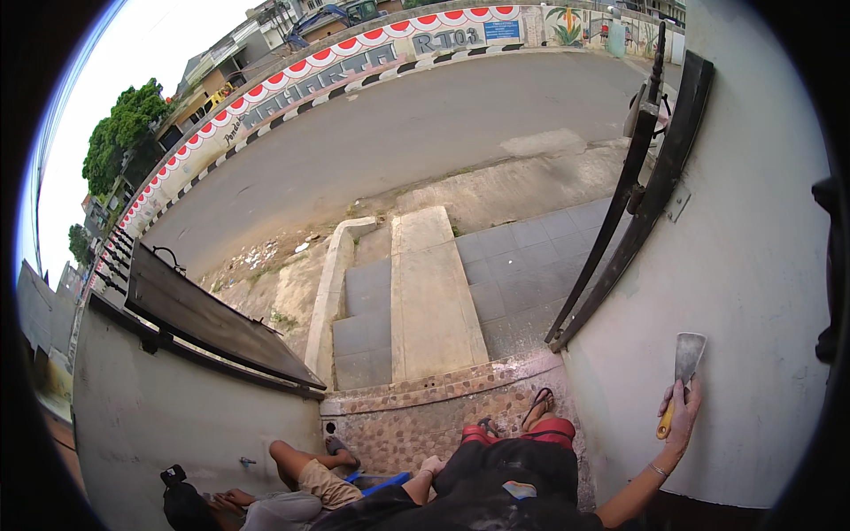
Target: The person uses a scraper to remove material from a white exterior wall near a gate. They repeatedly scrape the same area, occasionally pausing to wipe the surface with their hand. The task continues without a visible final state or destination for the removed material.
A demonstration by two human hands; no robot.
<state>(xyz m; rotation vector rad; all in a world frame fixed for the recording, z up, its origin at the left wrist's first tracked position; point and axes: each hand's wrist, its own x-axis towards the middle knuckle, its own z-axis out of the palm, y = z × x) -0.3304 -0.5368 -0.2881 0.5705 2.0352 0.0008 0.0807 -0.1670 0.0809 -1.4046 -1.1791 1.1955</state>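
The right hand of the person wearing the camera had its grip clamped on a flat-bladed metal scraper with a yellow handle. The scraper was at the right of the view, before a pale grey painted wall; its blade pointed up and away from the person, its handle slanting down through the fingers. Whether the blade touched the wall could not be told. A thin pale band circled the right wrist.

The left hand lay low, just beside the person's black shirt; it was too small to tell whether its grip was apart or together. Red shorts and a dark thong sandal showed below the shirt.

To the left, near a bright blue object, sat another person in tan shorts, hands close together, beside a grey wall with a small metal tap.

Ahead, past a brown pebble-patterned floor, a pale concrete ramp ran between dark grey tiled areas toward a grey road. A dark metal gate leaf stood on the left.
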